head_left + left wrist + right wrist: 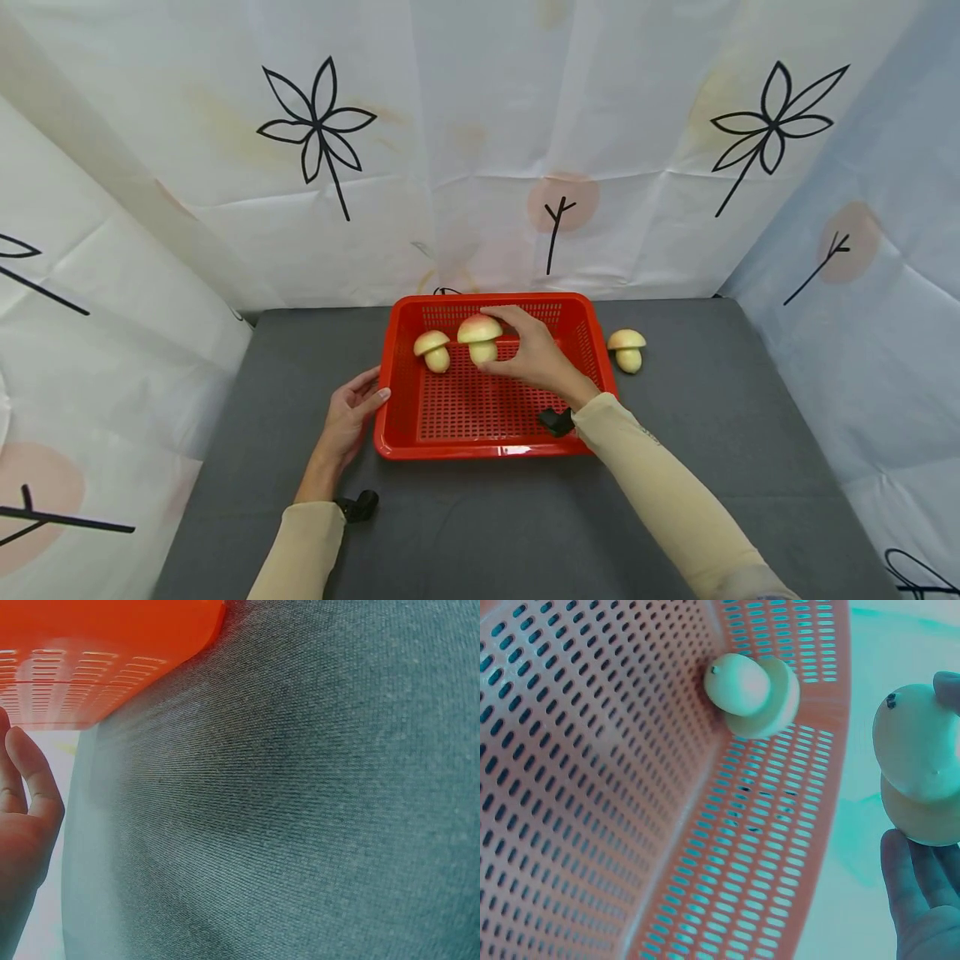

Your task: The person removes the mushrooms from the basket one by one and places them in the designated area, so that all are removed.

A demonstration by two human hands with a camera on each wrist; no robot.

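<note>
My right hand (pixel 534 352) holds a toy mushroom (pixel 480 333) over the red plastic basket (pixel 495 451), thumb at the stem's base and fingers on the cap. The mushroom has a reddish-yellow cap and a pale stem. In the right wrist view the held mushroom (pixel 919 750) appears beyond the basket's rim. A second mushroom (pixel 432 350) lies inside the basket, near its back left. At the basket's left side my left hand (pixel 348 417) holds the rim, thumb on top and fingers along the outer wall. The left wrist view shows bent fingers (pixel 34 772) beside that wall.
Another mushroom (pixel 627 348) stands on the grey cloth-covered table (pixel 480 533), just right of the basket. White fabric (pixel 480 125) printed with black flowers rises behind the table and along both sides.
</note>
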